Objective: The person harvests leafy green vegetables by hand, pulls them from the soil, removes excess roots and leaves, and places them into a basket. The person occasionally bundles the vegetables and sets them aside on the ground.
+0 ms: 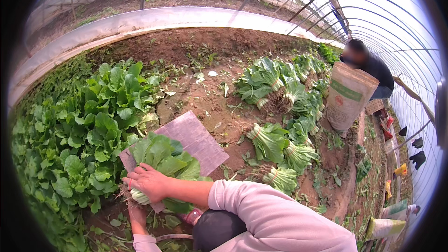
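Note:
My right hand (148,182) is wrapped over the stems of a bundle of leafy greens (171,161), with a red band (130,184) at the stem end by its fingertips. Below it, my left hand (136,215) reaches up to the bundle's roots (124,194); its fingers are hidden under roots and stems. The bundle lies across a flat pinkish-grey board (196,136), its leaves pointing up and right. Right of the board, several tied bundles of greens (269,140) rest on the soil, their stems held by red bands.
Dense growing greens (87,143) fill the left side. A printed woven sack (350,94) stands at the right, with a crouching person (379,73) behind it. Low plastic sheeting (175,17) edges the bed at the back. My dark-clad knee (218,231) is close below the board.

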{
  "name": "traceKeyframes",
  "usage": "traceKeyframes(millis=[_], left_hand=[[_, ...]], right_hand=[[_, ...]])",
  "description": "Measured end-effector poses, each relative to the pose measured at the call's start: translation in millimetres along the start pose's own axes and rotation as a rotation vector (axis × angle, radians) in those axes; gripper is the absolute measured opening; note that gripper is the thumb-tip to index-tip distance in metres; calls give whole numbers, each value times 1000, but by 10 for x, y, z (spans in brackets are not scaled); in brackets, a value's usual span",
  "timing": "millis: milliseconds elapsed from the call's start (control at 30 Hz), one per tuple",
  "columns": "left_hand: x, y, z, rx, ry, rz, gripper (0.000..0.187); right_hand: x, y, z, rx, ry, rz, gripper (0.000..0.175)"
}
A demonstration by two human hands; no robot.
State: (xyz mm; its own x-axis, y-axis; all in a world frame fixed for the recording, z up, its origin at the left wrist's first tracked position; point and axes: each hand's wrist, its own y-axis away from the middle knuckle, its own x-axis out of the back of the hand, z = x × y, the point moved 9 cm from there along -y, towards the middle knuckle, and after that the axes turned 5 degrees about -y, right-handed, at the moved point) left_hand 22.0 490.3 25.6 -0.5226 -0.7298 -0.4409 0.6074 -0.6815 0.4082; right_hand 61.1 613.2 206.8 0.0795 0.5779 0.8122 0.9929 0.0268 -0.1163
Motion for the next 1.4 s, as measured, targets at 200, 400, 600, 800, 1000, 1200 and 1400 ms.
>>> traceKeyframes(millis=[200,400,600,800,1000,1200,1400], left_hand=[[139,138,77,22,85,57,29],[41,308,205,38,397,24,16],[-31,463,365,-29,286,-141,35],[-320,607,660,-112,327,-170,45],[-539,875,934,-486,-721,56,22],[-569,1113,778,-654,-1316,405,22],[-360,825,422,-379,-566,277,19]], right_hand=[[-32,-23,34,-16,-7,-19,103],[75,2,-20,-10,3,-38,102],[52,8,-19,4,14,-25,101],[82,6,-57,12,24,-11,100],[56,-16,-54,0,12,-15,96],[34,35,44,-21,54,-23,97],[26,-24,-10,-1,37,-29,102]])
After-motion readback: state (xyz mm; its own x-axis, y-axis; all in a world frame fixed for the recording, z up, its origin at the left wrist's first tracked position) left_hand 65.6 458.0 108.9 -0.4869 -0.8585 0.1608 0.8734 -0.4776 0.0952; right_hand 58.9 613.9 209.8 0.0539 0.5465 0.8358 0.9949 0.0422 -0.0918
